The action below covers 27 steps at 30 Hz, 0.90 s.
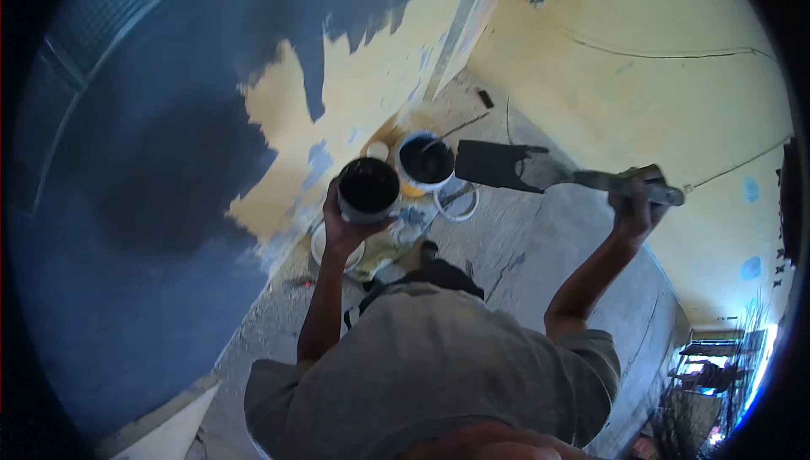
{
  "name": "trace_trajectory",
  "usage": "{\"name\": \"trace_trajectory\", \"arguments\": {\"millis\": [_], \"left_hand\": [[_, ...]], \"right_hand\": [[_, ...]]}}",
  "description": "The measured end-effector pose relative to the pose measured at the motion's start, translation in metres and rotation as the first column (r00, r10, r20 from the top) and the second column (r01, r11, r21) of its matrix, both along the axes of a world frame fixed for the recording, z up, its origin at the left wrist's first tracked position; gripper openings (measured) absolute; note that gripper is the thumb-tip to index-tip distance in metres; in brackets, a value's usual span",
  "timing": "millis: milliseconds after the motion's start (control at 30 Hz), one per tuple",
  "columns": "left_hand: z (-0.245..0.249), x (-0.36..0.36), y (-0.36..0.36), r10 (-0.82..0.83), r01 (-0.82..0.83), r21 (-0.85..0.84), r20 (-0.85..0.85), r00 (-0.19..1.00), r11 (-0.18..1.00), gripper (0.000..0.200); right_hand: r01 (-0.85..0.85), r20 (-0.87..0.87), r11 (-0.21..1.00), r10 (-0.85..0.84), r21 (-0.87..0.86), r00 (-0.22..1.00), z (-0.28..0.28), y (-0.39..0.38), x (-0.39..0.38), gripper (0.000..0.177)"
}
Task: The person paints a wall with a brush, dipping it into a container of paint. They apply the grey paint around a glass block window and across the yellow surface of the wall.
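Observation:
My left hand is wrapped round a small round tub of dark paint, its mouth facing up. Out to the right, my right hand grips the handle of a wide paintbrush. Dark paint coats the bristles, which point left toward the tub but stay apart from it. Behind the tub, a larger white bucket of dark paint stands on the floor with a stick leaning in it. The wall on the left is largely covered in dark grey, with an uneven cream patch low down.
Beside the bucket lies a white ring-shaped lid. Another pale round container sits below the tub near the wall. The concrete floor is cracked. Along the yellow wall runs a thin cable. Dry twigs stand at lower right.

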<state>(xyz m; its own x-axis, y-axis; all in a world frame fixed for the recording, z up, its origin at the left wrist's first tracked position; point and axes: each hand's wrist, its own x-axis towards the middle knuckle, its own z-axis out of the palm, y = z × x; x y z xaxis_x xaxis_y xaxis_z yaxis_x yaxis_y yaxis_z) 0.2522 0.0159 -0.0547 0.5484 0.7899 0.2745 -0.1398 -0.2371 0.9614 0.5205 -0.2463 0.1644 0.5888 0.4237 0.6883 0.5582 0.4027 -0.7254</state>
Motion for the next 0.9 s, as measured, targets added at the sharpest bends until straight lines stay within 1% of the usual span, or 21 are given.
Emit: {"name": "trace_trajectory", "arguments": {"millis": [67,100,133,167,200,267,300,367,433,500,567,600,667,733,800,833,867,900], "left_hand": [[0.013,0.001,-0.004,0.007,-0.008,0.024,0.025,1.000,1.000,0.087],[0.018,0.003,-0.005,0.017,-0.018,0.020,0.017,1.000,1.000,0.087],[0.021,0.002,-0.008,0.045,-0.050,0.091,0.057,0.997,0.995,0.086],[0.021,0.002,-0.009,0.067,-0.082,0.162,0.097,0.993,0.983,0.085],[0.020,0.002,-0.009,0.073,-0.087,0.160,0.090,0.993,0.983,0.085],[0.013,0.001,-0.010,0.068,-0.081,0.121,0.108,0.992,0.989,0.087],[0.010,-0.001,-0.011,0.074,-0.086,0.117,0.102,0.992,0.989,0.087],[0.004,-0.006,-0.012,0.082,-0.093,0.140,0.087,0.993,0.986,0.089],[-0.001,-0.011,-0.014,0.087,-0.099,0.126,0.093,0.992,0.987,0.090],[0.000,-0.014,-0.016,0.094,-0.106,0.118,0.105,0.990,0.987,0.090],[0.005,-0.019,-0.022,0.041,-0.045,0.030,0.109,0.993,0.999,0.090],[0.004,-0.021,-0.023,0.049,-0.053,0.032,0.108,0.993,0.998,0.090],[-0.002,-0.024,-0.022,0.065,-0.074,0.064,0.135,0.989,0.995,0.093],[-0.009,-0.028,-0.022,0.078,-0.087,0.059,0.130,0.988,0.994,0.092],[-0.012,-0.034,-0.022,0.095,-0.098,0.086,0.041,0.995,0.991,0.092],[-0.011,-0.036,-0.021,0.101,-0.104,0.088,0.040,0.994,0.991,0.092],[-0.011,-0.036,-0.022,0.083,-0.086,0.020,0.098,0.992,0.996,0.091],[-0.012,-0.038,-0.023,0.070,-0.063,-0.049,0.156,0.985,0.997,0.091]], "right_hand": [[-0.028,-0.008,0.999,0.028,-0.024,1.000,0.012,0.008,-0.011,0.010],[-0.089,0.037,0.995,0.087,0.049,0.996,0.015,0.013,-0.013,0.011],[-0.151,0.084,0.982,0.141,0.118,0.986,0.019,0.020,-0.018,0.012],[-0.159,0.146,0.978,0.140,0.134,0.979,0.025,0.030,-0.028,0.014],[-0.165,0.138,0.977,0.146,0.132,0.979,0.030,0.037,-0.034,0.014],[-0.224,0.293,0.974,0.207,0.025,0.933,0.037,0.048,-0.046,0.016],[-0.236,0.261,0.972,0.228,0.001,0.938,0.038,0.055,-0.058,0.015],[-0.355,0.401,0.930,0.364,-0.099,0.841,0.039,0.076,-0.065,0.015],[-0.362,0.545,0.897,0.443,-0.255,0.712,0.046,0.104,-0.087,0.017],[-0.347,0.541,0.799,0.592,-0.491,0.597,0.045,0.123,-0.102,0.011],[-0.476,0.488,0.706,0.707,-0.524,0.511,0.024,0.145,-0.114,0.009],[-0.483,0.489,0.703,0.711,-0.522,0.506,0.010,0.153,-0.118,0.009],[-0.462,0.313,0.567,0.798,-0.682,0.516,-0.013,0.165,-0.124,0.014],[-0.473,0.287,0.542,0.811,-0.695,0.509,-0.022,0.173,-0.129,0.014],[-0.482,0.259,0.516,0.825,-0.708,0.503,-0.022,0.177,-0.132,0.013],[-0.462,0.323,0.554,0.810,-0.692,0.489,-0.020,0.177,-0.131,0.011],[-0.442,0.383,0.591,0.792,-0.674,0.476,-0.018,0.176,-0.130,0.009],[-0.445,0.381,0.588,0.795,-0.675,0.473,-0.009,0.173,-0.130,0.009]]}}
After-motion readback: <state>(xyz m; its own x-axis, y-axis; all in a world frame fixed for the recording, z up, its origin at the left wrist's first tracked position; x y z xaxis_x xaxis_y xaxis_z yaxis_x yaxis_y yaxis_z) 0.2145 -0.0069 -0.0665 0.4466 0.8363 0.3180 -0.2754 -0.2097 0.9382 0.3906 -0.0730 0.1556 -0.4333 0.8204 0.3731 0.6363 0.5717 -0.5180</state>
